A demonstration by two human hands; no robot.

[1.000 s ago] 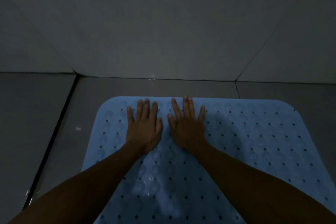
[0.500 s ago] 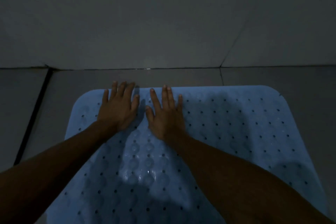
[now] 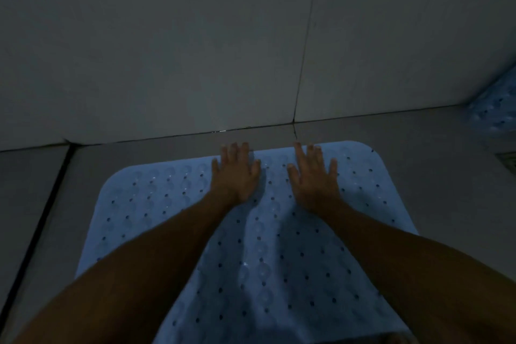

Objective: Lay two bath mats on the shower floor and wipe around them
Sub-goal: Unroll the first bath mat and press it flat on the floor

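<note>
A light blue bath mat with rows of small holes and round suction bumps lies flat on the grey tiled shower floor. My left hand presses flat on the mat near its far edge, fingers straight and spread, fingertips at the mat's rim. My right hand presses flat beside it, a short gap between the two. A second blue mat shows partly at the right edge, propped in the corner against the wall.
A tiled wall rises just beyond the mat's far edge. A dark grout line runs along the floor at the left. Part of a floor drain shows at the right edge. The light is dim.
Both hands slid along the mat's far edge and moved apart. The view swung, bringing the second mat and the drain into sight at the right.
</note>
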